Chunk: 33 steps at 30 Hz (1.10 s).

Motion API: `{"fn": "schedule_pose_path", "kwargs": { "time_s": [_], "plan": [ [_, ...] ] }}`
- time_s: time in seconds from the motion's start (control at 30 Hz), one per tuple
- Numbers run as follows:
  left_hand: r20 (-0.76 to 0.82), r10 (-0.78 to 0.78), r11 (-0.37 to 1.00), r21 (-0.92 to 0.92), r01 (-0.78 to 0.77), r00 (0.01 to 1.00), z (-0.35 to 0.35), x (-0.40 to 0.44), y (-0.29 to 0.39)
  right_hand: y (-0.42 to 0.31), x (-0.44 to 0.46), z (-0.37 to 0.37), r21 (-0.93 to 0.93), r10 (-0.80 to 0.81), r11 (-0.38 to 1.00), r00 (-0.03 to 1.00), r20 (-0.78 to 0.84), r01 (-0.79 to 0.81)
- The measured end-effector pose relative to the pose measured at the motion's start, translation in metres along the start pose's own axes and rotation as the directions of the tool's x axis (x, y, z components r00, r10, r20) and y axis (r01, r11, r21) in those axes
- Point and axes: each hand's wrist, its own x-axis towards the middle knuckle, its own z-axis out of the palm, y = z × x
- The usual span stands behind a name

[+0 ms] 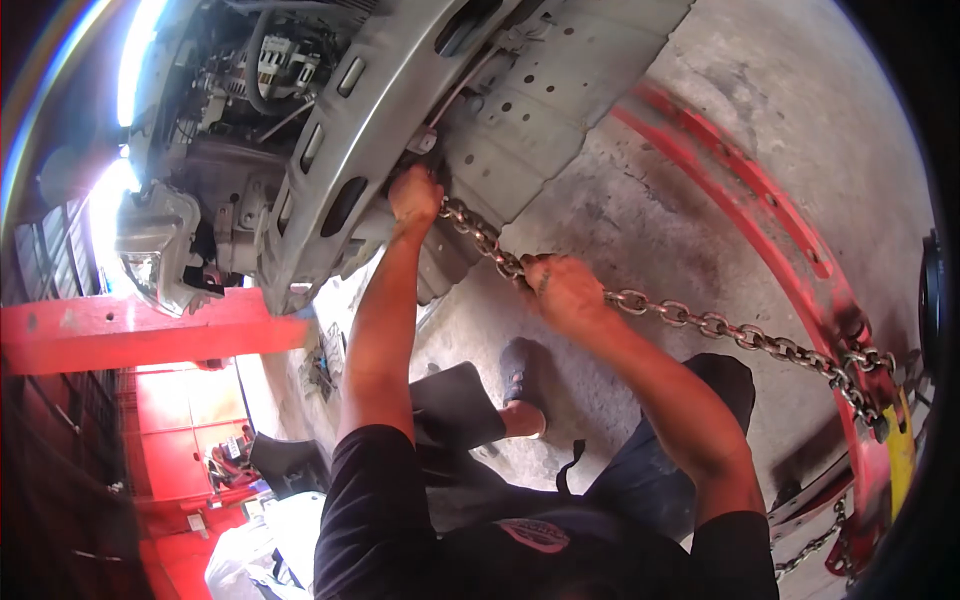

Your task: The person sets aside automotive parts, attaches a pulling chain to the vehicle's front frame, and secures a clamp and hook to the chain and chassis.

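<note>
Chain (714,326) runs from beside the metal bar (372,125) at far left to the red beam (785,225) at right, best guided untwisted; the right hand (568,290) grips it, while the left hand (415,195) is curled, its hold impossible to tell. Below is stained concrete floor (665,215); red panels (185,410) stand near left.

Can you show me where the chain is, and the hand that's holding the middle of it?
Chain (716,325): head view, on links right of the hand in the picture.
Right hand (566,290): head view, on the back of the hand.
</note>
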Motion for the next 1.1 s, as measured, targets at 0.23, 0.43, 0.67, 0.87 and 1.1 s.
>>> {"fn": "schedule_pose_path", "kwargs": {
  "time_s": [0.23,0.43,0.67,0.87,1.1],
  "plan": [
    [0.047,0.047,0.985,0.165,-0.054,0.998,0.002,0.01,0.002,-0.008,-0.006,-0.01,0.038,0.031,0.999,0.994,0.106,-0.035],
    [-0.172,-0.075,0.976,-0.217,0.037,0.982,0.019,-0.028,0.0,-0.015,-0.027,-0.015,0.072,0.108,0.989,0.966,0.236,-0.128],
    [-0.36,-0.294,0.733,-0.679,-0.032,0.885,0.044,-0.065,-0.004,-0.02,-0.024,-0.026,0.027,0.202,0.976,0.947,0.251,-0.216],
    [0.179,-0.383,0.815,-0.396,0.422,0.906,0.005,-0.013,-0.004,-0.013,-0.024,-0.017,0.034,0.17,0.982,0.945,0.279,-0.187],
    [-0.337,-0.383,0.809,-0.572,0.136,0.86,0.118,0.053,-0.025,-0.005,-0.013,-0.012,-0.002,0.092,0.996,0.984,0.153,-0.093]
  ]
}}
